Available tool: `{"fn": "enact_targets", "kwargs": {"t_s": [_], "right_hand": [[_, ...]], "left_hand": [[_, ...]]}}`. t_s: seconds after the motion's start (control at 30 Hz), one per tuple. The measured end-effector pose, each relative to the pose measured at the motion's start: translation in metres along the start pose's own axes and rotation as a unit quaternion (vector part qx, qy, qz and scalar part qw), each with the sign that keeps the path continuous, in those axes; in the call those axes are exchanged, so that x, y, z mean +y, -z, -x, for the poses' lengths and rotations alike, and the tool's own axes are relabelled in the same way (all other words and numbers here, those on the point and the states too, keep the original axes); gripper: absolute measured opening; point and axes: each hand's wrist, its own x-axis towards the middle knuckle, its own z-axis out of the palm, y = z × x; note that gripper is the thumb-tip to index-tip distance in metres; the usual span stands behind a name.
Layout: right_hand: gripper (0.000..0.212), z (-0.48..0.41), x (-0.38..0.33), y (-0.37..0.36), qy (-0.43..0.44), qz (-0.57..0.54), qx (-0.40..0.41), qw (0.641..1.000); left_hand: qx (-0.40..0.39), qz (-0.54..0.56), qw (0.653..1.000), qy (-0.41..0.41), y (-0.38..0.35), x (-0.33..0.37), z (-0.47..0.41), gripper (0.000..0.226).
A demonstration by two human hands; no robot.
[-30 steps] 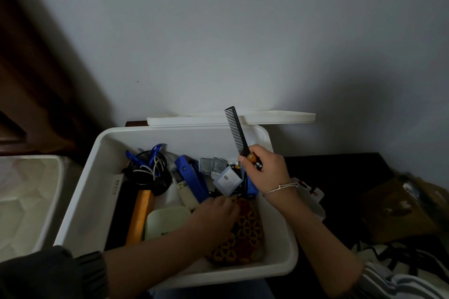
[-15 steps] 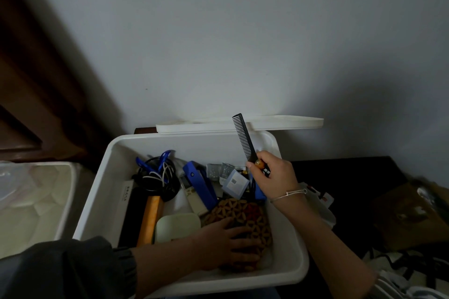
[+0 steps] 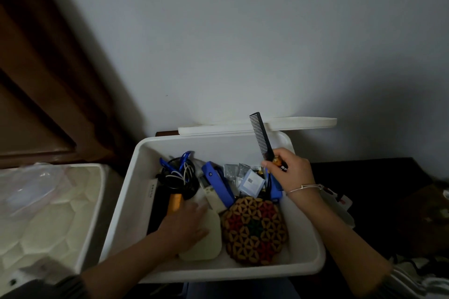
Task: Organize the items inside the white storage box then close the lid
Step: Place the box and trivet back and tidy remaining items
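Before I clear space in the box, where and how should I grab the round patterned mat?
I'd pinch the round patterned mat by its right rim, from above. It lies flat and thin; the cream pad crowds its left edge, but bare floor of the white box shows to its right.

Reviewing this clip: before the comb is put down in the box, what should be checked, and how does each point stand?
1. Grip on the comb by the right hand: ok, fingers curl round its lower end.
2. The left hand clear of the box: not ok, it rests on the cream pad inside.
3. Free spot for the comb: cannot tell, the white storage box is crowded.
4. The lid out of the way: ok, it is off, behind the box.
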Motion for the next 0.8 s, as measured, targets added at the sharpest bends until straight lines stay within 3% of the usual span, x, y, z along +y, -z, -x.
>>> {"fn": "enact_targets", "kwargs": {"t_s": [0.17, 0.37, 0.47, 0.57, 0.63, 0.7, 0.73, 0.8], "right_hand": [[0.014, 0.0, 0.0, -0.001, 0.016, 0.02, 0.017, 1.0], [0.011, 0.0, 0.002, -0.001, 0.022, 0.036, 0.006, 0.999], [0.009, 0.002, 0.001, -0.001, 0.026, 0.044, -0.008, 0.999], [0.006, 0.005, -0.008, 0.001, 0.004, 0.027, -0.035, 0.999], [0.006, 0.009, -0.019, 0.001, -0.035, -0.022, -0.076, 0.996], [0.015, 0.015, -0.031, -0.004, -0.066, -0.057, -0.151, 0.985], [0.019, 0.019, -0.036, -0.008, -0.061, -0.044, -0.194, 0.978], [0.027, 0.027, -0.044, -0.016, -0.034, 0.001, -0.277, 0.96]], "left_hand": [[-0.101, 0.004, 0.995, -0.021, -0.011, 0.001, 0.001, 0.075], [-0.125, -0.047, 0.99, -0.041, -0.004, 0.001, 0.007, 0.081], [-0.099, -0.041, 0.994, -0.034, 0.006, 0.009, 0.008, 0.071], [0.017, 0.161, 0.987, -0.006, 0.028, 0.018, 0.009, 0.046], [0.088, 0.366, 0.926, 0.021, 0.049, 0.025, 0.011, 0.036], [0.075, 0.576, 0.813, 0.026, 0.069, 0.032, 0.014, 0.025], [0.057, 0.647, 0.76, 0.02, 0.076, 0.036, 0.016, 0.024], [0.046, 0.705, 0.708, 0.013, 0.082, 0.046, 0.017, 0.027]]}}
